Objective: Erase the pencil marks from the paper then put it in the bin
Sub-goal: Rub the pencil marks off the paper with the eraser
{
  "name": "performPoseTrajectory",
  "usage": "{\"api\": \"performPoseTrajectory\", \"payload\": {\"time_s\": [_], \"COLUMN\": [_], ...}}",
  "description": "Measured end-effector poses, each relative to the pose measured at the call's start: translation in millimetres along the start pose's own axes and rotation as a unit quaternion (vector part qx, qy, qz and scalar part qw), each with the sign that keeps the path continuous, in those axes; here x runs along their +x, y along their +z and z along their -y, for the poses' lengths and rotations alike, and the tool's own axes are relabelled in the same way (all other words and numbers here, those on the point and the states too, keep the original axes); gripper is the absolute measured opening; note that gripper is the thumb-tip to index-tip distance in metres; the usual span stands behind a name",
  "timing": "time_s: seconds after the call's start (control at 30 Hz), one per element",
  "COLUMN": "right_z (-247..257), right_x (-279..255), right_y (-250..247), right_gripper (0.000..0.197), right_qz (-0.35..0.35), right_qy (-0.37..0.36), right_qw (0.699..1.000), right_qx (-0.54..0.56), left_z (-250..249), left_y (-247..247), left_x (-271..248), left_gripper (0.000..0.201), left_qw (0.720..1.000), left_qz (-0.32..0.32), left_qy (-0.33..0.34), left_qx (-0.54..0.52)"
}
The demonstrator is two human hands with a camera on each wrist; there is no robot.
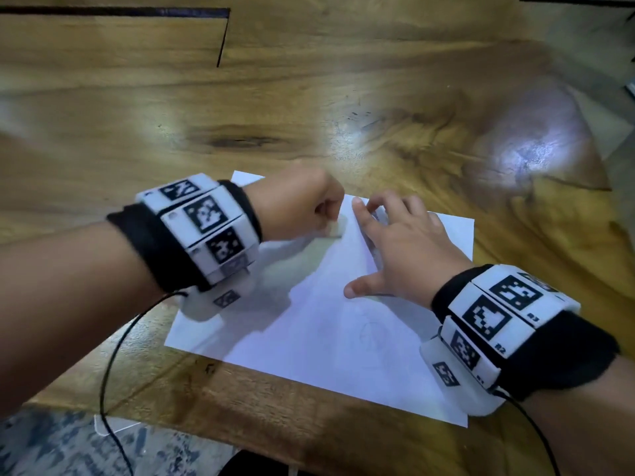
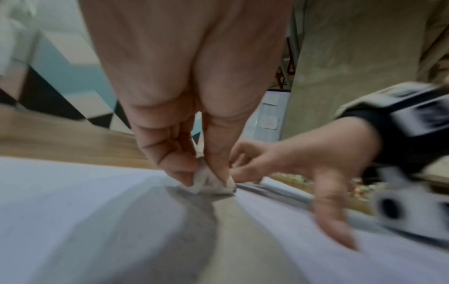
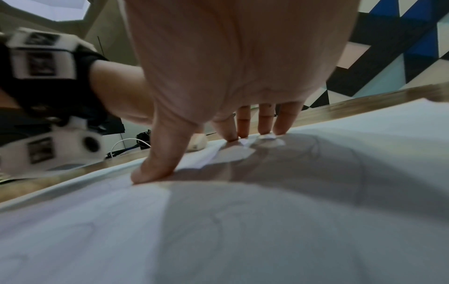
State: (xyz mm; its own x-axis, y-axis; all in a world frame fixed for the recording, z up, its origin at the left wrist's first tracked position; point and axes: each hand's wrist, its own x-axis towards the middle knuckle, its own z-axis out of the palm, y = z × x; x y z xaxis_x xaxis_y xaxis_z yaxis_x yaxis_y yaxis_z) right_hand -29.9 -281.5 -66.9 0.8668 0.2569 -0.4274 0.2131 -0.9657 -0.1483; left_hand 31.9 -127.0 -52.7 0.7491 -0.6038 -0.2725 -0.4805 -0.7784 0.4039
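Note:
A white sheet of paper (image 1: 326, 331) lies on the wooden table with faint pencil lines (image 1: 369, 333) near its middle. My left hand (image 1: 305, 204) pinches a small white eraser (image 2: 209, 182) between thumb and fingers, its tip pressed on the paper's far part. That eraser (image 1: 335, 228) shows as a pale blur in the head view. My right hand (image 1: 402, 245) lies flat on the paper (image 3: 267, 230) with fingers (image 3: 243, 123) spread and the thumb pressing down, just right of the eraser. No bin is in view.
The wooden table (image 1: 309, 97) stretches far beyond the paper, with a dark groove (image 1: 223, 36) at the back left. Its near edge (image 1: 206, 431) runs just below the sheet. Black cables (image 1: 113, 355) hang from both wristbands.

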Motion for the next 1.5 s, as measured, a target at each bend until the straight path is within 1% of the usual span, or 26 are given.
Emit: {"api": "performPoseTrajectory", "payload": {"time_s": [0.07, 0.1, 0.13, 0.23, 0.3, 0.33, 0.4, 0.43, 0.5, 0.6, 0.67, 0.73, 0.8, 0.87, 0.93, 0.97, 1.0, 1.03, 1.07, 1.13, 1.2, 1.23, 1.3, 1.4, 1.43, 1.5], "right_z": [0, 1, 1, 1, 1, 1, 2, 2, 2, 1, 1, 2, 2, 3, 3, 3, 3, 3, 2, 2, 3, 3, 3, 3, 3, 3], "right_x": [0, 0, 0, 0, -1, -1, -1, -1, -1, -1, -1, -2, -2, -1, -1, -1, -1, -1, 0, 0, -1, -1, -1, -2, -2, -1], "right_y": [-1, -1, -1, -1, -2, -2, -2, -2, -2, -1, -1, -1, -2, -2, -2, -2, -2, -1, -1, -1, -1, -2, -2, -2, -2, -2], "right_gripper": [0.114, 0.114, 0.114, 0.114, 0.114, 0.114, 0.113, 0.113, 0.113, 0.114, 0.113, 0.113, 0.113, 0.113, 0.113, 0.113, 0.112, 0.112, 0.112, 0.113, 0.112, 0.112, 0.112, 0.112, 0.112, 0.112], "right_qz": [0.001, 0.003, 0.005, 0.007, 0.007, 0.006, 0.007, 0.008, 0.009, 0.007, 0.004, 0.002, 0.004, 0.007, 0.01, 0.009, 0.009, 0.008, 0.007, 0.009, 0.009, 0.009, 0.011, 0.012, 0.011, 0.007], "right_qy": [0.0, 0.001, 0.001, 0.001, 0.001, 0.002, 0.003, 0.004, 0.004, 0.004, 0.003, 0.004, 0.006, 0.006, 0.006, 0.007, 0.009, 0.01, 0.01, 0.011, 0.011, 0.012, 0.012, 0.011, 0.01, 0.01], "right_qw": [1.0, 1.0, 1.0, 1.0, 1.0, 1.0, 1.0, 1.0, 1.0, 1.0, 1.0, 1.0, 1.0, 1.0, 1.0, 1.0, 1.0, 1.0, 1.0, 1.0, 1.0, 1.0, 1.0, 1.0, 1.0, 1.0], "right_qx": [-0.006, -0.006, -0.005, -0.005, -0.008, -0.009, -0.014, -0.015, -0.014, -0.016, -0.019, -0.02, -0.02, -0.022, -0.02, -0.019, -0.018, -0.017, -0.018, -0.021, -0.022, -0.02, -0.017, -0.016, -0.016, -0.016], "left_z": [0, 1, 2, 3, 3, 3, 2, 2, 5, 7, 7, 6, 4, 3, 5, 7, 7, 8, 11, 13, 14, 15, 17, 19, 19, 18], "left_y": [-2, 1, 6, 19, 16, 12, 5, 4, 10, 25, 28, 20, 14, 15, 26, 31, 35, 37, 35, 26, 18, 17, 21, 31, 31, 26], "left_x": [5, -1, -10, -36, -32, -24, -6, -1, -8, -41, -49, -37, -20, -17, -37, -50, -61, -68, -68, -57, -43, -41, -51, -77, -80, -71], "left_gripper": [0.006, 0.016, 0.021, 0.014, 0.007, 0.003, 0.006, 0.006, 0.005, 0.019, 0.011, 0.002, 0.009, 0.012, 0.008, 0.014, 0.017, 0.016, 0.01, 0.005, 0.013, 0.015, 0.011, 0.017, 0.013, 0.008], "left_qw": [1.0, 1.0, 1.0, 0.994, 0.996, 0.998, 1.0, 0.999, 0.999, 0.995, 0.993, 0.997, 1.0, 1.0, 0.998, 0.997, 0.995, 0.993, 0.993, 0.997, 0.999, 0.999, 0.999, 0.998, 0.998, 0.998], "left_qz": [-0.019, -0.006, 0.021, 0.098, 0.079, 0.047, -0.026, -0.045, -0.033, 0.056, 0.091, 0.057, 0.001, -0.025, -0.003, 0.018, 0.044, 0.069, 0.075, 0.032, -0.019, -0.027, -0.015, 0.031, 0.041, 0.026], "left_qy": [0.0, 0.008, 0.022, 0.05, 0.039, 0.031, 0.011, 0.005, 0.025, 0.079, 0.074, 0.055, 0.02, 0.017, 0.06, 0.08, 0.089, 0.086, 0.078, 0.05, 0.001, -0.013, -0.004, 0.036, 0.033, 0.021], "left_qx": [0.001, 0.004, 0.005, 0.008, 0.0, -0.003, 0.003, 0.004, 0.009, 0.007, 0.003, 0.002, -0.002, 0.001, -0.004, -0.012, -0.024, -0.039, -0.048, -0.039, -0.027, -0.028, -0.033, -0.034, -0.04, -0.047]}}
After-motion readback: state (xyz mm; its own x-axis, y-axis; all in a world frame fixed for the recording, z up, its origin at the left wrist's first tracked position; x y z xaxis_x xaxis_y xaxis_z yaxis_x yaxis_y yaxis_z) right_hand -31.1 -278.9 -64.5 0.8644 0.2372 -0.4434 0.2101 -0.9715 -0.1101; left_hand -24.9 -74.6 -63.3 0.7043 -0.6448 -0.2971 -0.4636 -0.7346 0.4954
